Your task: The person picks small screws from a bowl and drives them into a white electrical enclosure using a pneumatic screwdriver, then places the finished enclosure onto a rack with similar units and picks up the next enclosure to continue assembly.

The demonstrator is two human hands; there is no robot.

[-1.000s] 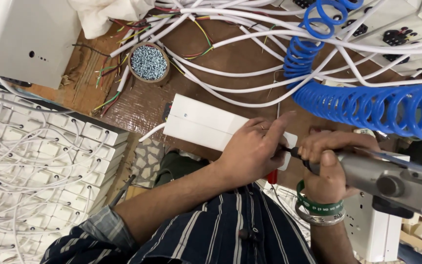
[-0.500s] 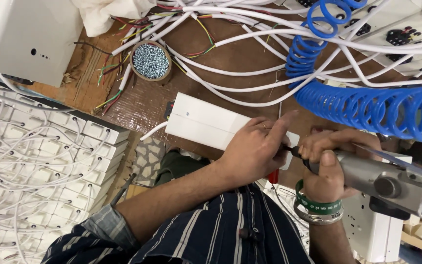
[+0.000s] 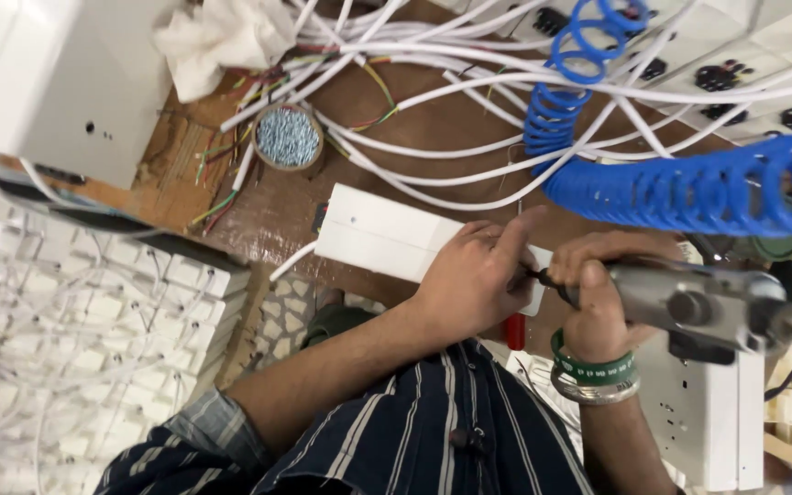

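Left hand (image 3: 474,275) lies on the right end of the white box (image 3: 387,234), fingers curled, thumb and forefinger pinched close at the driver tip; whatever they pinch is too small to tell. Right hand (image 3: 598,293) is closed round the grey body of the air driver (image 3: 689,302), which lies level, its bit pointing left into the left hand's fingertips.

Change over the last second: small. The box sits slightly further toward frame centre, and the left hand's forefinger, stretched up a moment ago, is now bent down toward the bit. The right hand's grip on the driver is unchanged, as is its angle. Judgement: the work has not moved to a new spot; the fingers are steadying something at the bit on the box's right end.

The box lies at mid-frame on the brown bench (image 3: 451,128), a white cable leaving its lower left corner. The blue coiled hose (image 3: 689,188) runs across the upper right to the driver. A round tin of screws (image 3: 288,137) stands upper left of the box, well apart. White cables (image 3: 433,147) cross the bench above.
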